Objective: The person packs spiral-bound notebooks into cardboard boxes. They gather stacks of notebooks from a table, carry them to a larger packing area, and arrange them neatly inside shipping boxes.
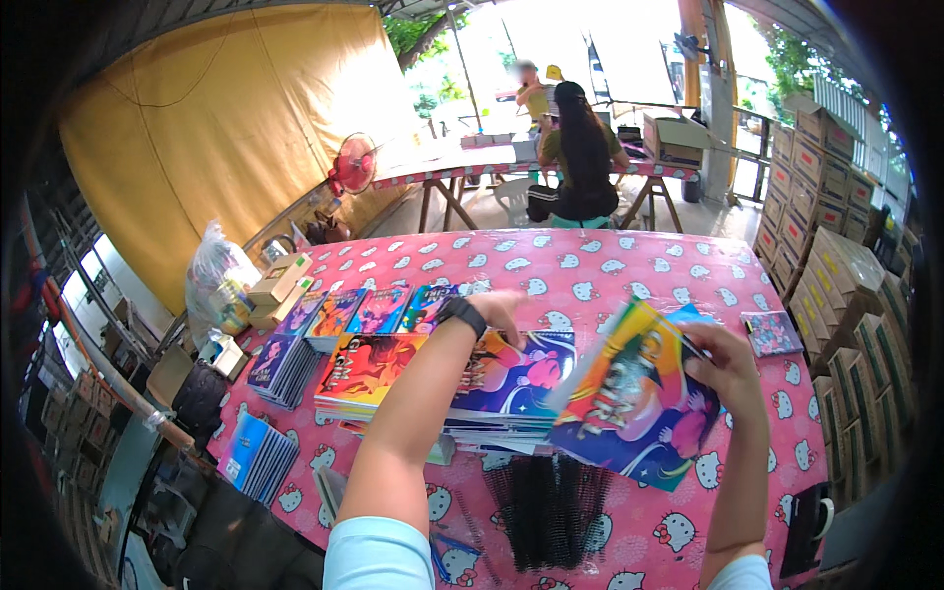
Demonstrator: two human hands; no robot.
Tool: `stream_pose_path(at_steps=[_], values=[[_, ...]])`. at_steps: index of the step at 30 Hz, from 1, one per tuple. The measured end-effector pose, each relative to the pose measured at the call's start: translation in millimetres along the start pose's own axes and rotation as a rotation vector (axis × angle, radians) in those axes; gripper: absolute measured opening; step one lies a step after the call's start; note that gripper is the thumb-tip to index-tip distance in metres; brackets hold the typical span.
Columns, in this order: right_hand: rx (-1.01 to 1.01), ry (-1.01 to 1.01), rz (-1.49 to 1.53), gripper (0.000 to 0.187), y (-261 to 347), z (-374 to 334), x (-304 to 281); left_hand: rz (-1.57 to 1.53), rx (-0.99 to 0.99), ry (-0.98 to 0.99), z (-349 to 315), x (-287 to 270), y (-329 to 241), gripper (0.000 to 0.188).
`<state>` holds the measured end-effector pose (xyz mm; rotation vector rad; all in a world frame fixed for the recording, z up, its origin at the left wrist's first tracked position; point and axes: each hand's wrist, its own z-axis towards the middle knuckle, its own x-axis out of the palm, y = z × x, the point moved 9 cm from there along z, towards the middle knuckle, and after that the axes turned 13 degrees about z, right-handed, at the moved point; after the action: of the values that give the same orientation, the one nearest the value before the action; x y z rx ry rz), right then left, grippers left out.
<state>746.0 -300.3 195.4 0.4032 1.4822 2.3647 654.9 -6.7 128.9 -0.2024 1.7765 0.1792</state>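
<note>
My right hand (726, 359) grips a few colourful printed cover sheets (644, 398) by their upper right edge. They are tilted above the pink table, and the lower ones are mostly hidden. My left hand (495, 313), with a dark watch on the wrist, reaches over a stack of purple printed covers (526, 379), its fingers apart and slightly blurred. Left of it, partly behind my forearm, lies a stack of orange-red covers (369, 369). In front of the stacks is a bundle of black binding coils (551, 506).
Several bound notebooks stand in piles (280, 369) at the left, with a blue pile (259, 457) nearer me. A small notebook (772, 332) lies at the right. Cardboard boxes (836, 285) are stacked beyond the right edge. Another person (580, 157) sits at a far table.
</note>
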Motion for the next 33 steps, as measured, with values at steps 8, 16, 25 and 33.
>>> stream_pose_path(at_steps=[8, 16, 25, 33], values=[[0.043, 0.57, -0.365, 0.037, -110.3, 141.8, 162.8, -1.199, -0.18, -1.313, -314.7, -64.0, 28.8, 0.039], [-0.474, 0.306, -0.421, 0.034, -107.8, 133.4, 213.9, -0.646, -0.557, -1.829, -681.6, 7.9, -187.8, 0.051], [-0.03, 1.628, -0.012, 0.028, -81.9, -232.1, 418.7, 0.264, -1.885, -1.409, -776.5, 58.3, -456.5, 0.02], [0.239, 2.077, 0.03, 0.03, -103.2, -431.4, 444.5, 1.215, -2.799, -0.597, -807.9, 89.3, -801.2, 0.039]])
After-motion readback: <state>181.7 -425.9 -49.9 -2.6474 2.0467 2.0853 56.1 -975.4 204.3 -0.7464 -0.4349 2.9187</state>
